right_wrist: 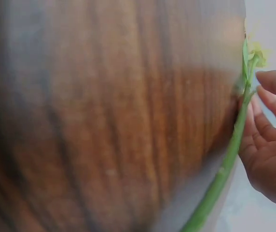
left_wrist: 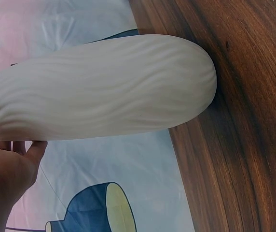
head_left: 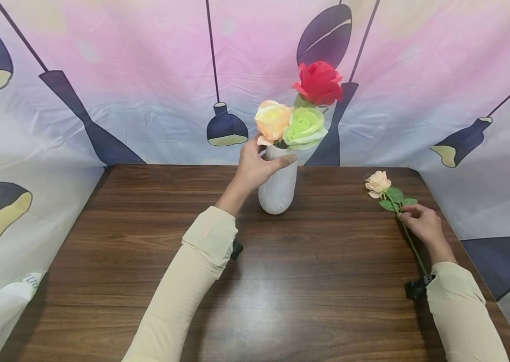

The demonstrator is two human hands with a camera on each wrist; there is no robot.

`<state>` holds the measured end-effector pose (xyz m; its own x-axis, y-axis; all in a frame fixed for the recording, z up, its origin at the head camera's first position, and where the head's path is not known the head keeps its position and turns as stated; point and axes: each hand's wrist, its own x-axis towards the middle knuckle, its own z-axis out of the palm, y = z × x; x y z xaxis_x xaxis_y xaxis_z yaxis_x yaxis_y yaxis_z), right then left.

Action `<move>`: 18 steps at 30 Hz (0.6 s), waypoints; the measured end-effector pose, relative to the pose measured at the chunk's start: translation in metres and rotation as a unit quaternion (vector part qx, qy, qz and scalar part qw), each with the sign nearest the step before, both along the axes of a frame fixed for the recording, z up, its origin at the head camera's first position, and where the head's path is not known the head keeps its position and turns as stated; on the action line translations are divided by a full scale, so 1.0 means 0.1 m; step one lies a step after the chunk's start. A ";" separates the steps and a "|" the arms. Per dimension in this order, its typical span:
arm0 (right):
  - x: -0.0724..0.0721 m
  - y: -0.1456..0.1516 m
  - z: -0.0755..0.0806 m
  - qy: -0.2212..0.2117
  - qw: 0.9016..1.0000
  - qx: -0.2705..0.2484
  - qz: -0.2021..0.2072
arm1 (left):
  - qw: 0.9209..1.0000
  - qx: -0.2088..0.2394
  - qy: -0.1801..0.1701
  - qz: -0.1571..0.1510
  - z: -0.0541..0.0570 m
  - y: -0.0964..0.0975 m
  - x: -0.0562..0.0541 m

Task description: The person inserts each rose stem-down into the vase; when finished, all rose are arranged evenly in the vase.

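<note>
Near the back of the table my left hand [head_left: 255, 166] grips a white vase [head_left: 278, 190] just below its mouth, thumb across the front. Wavy ridges show on the vase wall in the left wrist view, with the fingers [left_wrist: 20, 148] against its side. A peach rose [head_left: 273, 119], a green rose [head_left: 305, 127] and a taller red rose [head_left: 320, 83] stand in the vase. At the right side of the table my right hand [head_left: 424, 225] pinches the stem of a cream rose [head_left: 378, 183] just below its leaves. Its green stem [right_wrist: 223, 166] runs back toward the wrist.
The brown wooden table [head_left: 146, 241] reaches back to a patterned cloth [head_left: 160, 65] hung behind it and along both sides. A crumpled white piece [head_left: 3, 311] lies at the left edge.
</note>
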<state>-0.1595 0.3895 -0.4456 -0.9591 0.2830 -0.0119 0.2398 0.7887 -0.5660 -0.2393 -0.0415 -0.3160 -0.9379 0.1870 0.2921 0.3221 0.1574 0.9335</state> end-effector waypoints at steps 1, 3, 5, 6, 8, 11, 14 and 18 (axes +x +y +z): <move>0.00 0.00 0.00 -0.004 1.000 0.005 0.007 | 1.000 -0.001 0.001 0.000 0.00 0.00 0.00; -0.01 0.00 0.01 -0.011 1.000 0.011 0.019 | 1.000 -0.002 0.002 0.001 0.00 0.00 0.00; -0.02 -0.01 0.02 -0.017 0.999 0.015 0.027 | 1.000 -0.003 0.002 0.001 0.00 0.00 0.00; -0.02 -0.01 0.02 -0.019 0.999 0.017 0.029 | 1.000 -0.003 0.001 0.001 0.00 0.00 0.00; -0.03 -0.03 0.03 -0.023 0.999 0.019 0.031 | 1.000 -0.004 0.000 0.002 0.00 0.00 0.01; -0.03 -0.05 0.05 -0.033 0.999 0.020 0.029 | 1.000 -0.005 0.001 0.002 0.00 0.00 0.00; -0.04 -0.07 0.07 -0.045 0.998 0.019 0.027 | 1.000 -0.004 0.003 0.001 0.00 0.00 0.00; -0.05 -0.08 0.08 -0.061 0.998 0.021 0.024 | 1.000 -0.003 0.003 0.000 0.00 -0.01 0.00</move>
<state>-0.1648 0.3820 -0.4374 -0.9638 0.2387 -0.1191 0.2658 0.8234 -0.5013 -0.2388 -0.0421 -0.3159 -0.9361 0.1897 0.2962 0.3275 0.1631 0.9307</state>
